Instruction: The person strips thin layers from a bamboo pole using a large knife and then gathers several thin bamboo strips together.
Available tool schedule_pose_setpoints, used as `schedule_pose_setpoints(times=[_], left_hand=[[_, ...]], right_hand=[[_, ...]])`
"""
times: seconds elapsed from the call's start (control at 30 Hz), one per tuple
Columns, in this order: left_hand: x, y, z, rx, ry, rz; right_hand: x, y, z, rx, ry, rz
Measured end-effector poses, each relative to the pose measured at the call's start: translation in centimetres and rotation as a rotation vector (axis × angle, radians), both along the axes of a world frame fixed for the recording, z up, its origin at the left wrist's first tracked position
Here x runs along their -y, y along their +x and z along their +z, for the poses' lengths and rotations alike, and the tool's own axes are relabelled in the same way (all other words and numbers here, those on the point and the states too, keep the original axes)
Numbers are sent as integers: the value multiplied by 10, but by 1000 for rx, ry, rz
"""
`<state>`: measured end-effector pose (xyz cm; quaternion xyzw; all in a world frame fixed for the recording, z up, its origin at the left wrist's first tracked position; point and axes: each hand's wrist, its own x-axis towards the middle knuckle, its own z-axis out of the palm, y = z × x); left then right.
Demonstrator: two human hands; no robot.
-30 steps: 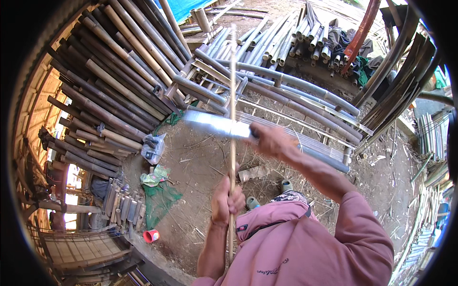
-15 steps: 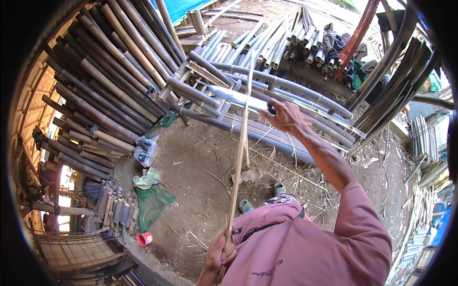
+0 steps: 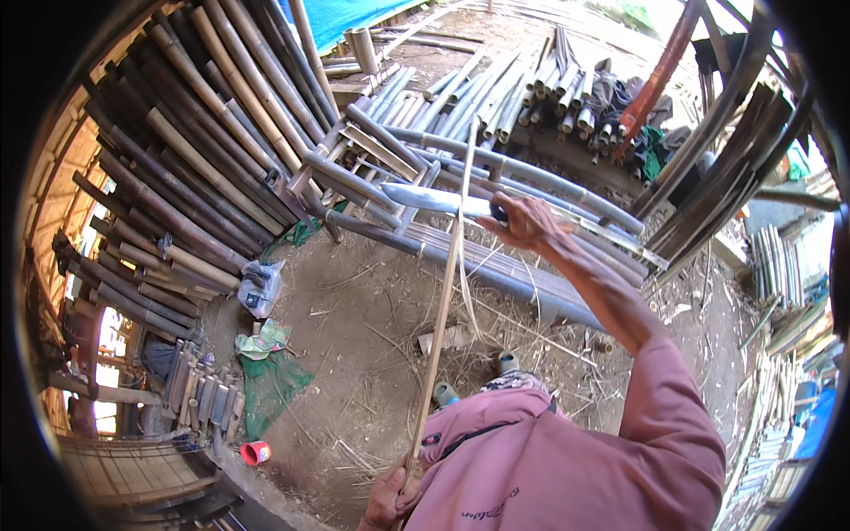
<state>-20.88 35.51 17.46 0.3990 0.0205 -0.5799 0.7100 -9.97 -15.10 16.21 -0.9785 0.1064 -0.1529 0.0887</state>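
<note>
The right hand (image 3: 527, 223) is wrapped tight round the dark handle (image 3: 498, 209) of a long knife, whose bright blade (image 3: 434, 196) points away to the person's left. Low down by the shirt, the left hand (image 3: 385, 498) has its fingers curled closed on the bottom of a long pale strip (image 3: 440, 327). That strip slants up and forward from the left hand, crosses the blade near the handle and ends a bit above it; from here I can't tell whether the steel sits inside a split or just behind the wood.

A second ago the left hand gripped much nearer the blade; now it is down by the hip, with far more strip between the two hands. A thin sliver (image 3: 468, 305) dangles below the blade, standing farther off from the strip than it did half a second ago. I'd judge that the edge is parting it cleanly and that this stroke is well along.

Beyond the blade is a bamboo seat (image 3: 398, 237), and the bare ground (image 3: 336, 327) around the person's footwear (image 3: 445, 394) is strewn with shavings. Farther left lie a clear plastic bag (image 3: 260, 290), green netting (image 3: 270, 389) and a red cup (image 3: 256, 453).
</note>
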Motion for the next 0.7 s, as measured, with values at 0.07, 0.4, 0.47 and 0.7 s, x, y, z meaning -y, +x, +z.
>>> schedule_pose_setpoints(times=[0.07,0.4,0.47,0.7], left_hand=[[2,3,3,-46,-1,18],[-41,-11,-23,126,132,-112],[-52,-26,-44,32,198,-48],[-92,-29,-43,-2,-48,-79]], right_hand=[[1,5,4,-7,5,26],[1,13,47,-265,237,-310],[75,5,31,-13,-88,-247],[135,27,44,85,93,-478]])
